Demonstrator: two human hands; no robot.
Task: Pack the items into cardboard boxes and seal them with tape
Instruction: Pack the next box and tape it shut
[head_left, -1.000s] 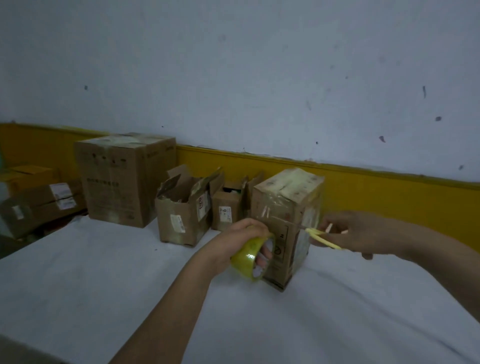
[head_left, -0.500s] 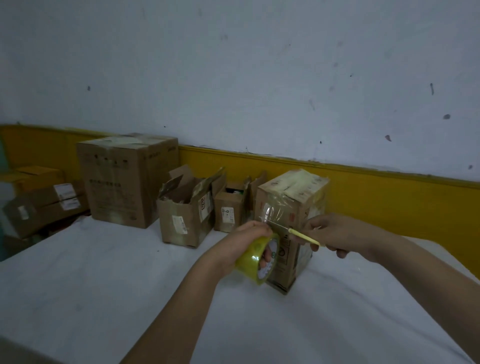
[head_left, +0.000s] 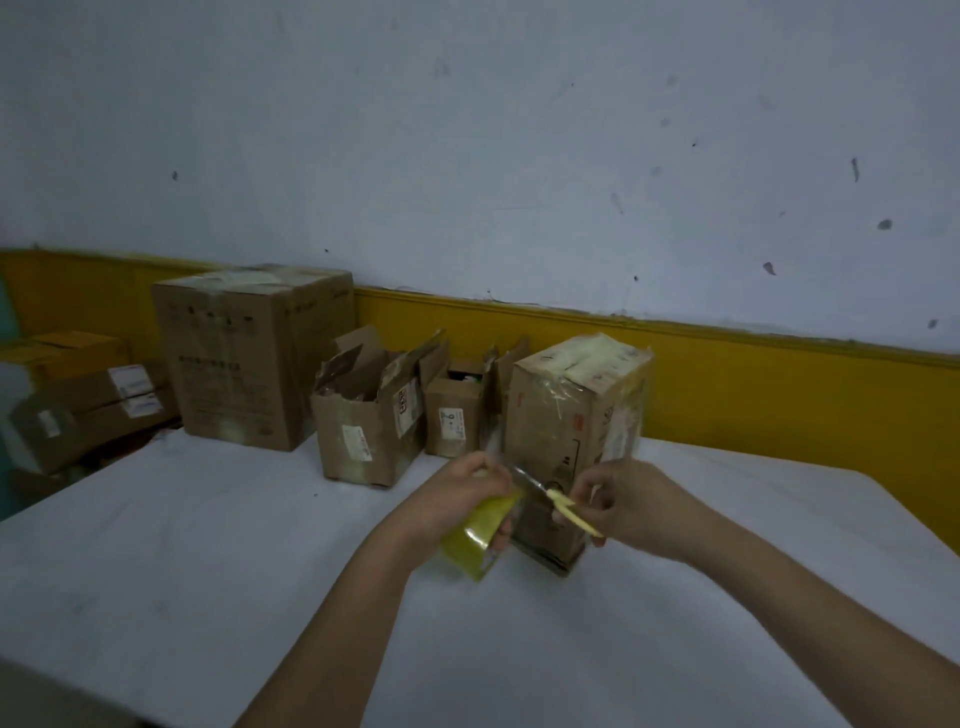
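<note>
A tall closed cardboard box (head_left: 571, 410) stands upright on the white table (head_left: 208, 545), its top and sides wrapped in clear tape. My left hand (head_left: 462, 493) grips a roll of yellowish tape (head_left: 480, 538) just in front of the box's lower left corner. My right hand (head_left: 628, 501) holds a small yellow-handled cutter (head_left: 563, 504) whose blade points left at the tape strip stretched between the roll and the box.
Behind stand an open box with ragged flaps (head_left: 369, 415), a small open box (head_left: 457, 410) and a large sealed carton (head_left: 249, 353). More boxes (head_left: 78, 395) are piled off the table at the left. A yellow-banded wall runs along the back.
Both hands have come lower and closer together in front of the box. The cutter's blade has moved to the tape strip by the roll.
</note>
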